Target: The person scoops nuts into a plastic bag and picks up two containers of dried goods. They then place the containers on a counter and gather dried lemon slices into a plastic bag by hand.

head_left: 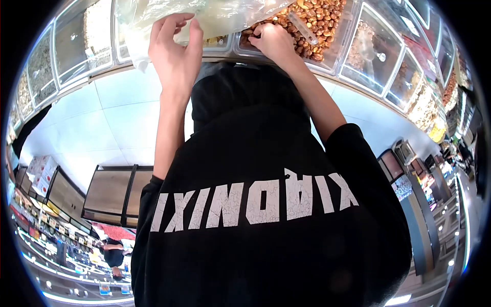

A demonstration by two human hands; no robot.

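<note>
My left hand is over a thin, translucent plastic bag, its fingers bent and its thumb apart from them. No object shows between them. My right hand reaches down at the near left corner of a clear bin of glossy brown nuts or beans. Its thumb and fingers are pinched together, and whatever they hold is too small or hidden to make out. A clear plastic strip, like a handle, lies on the nuts to the right of that hand. The bag covers part of the neighbouring bin.
Lidded clear bins of dry goods continue to the right, with more bins to the left. The counter edge runs just before my body. Dark-framed display cases and another person appear behind me.
</note>
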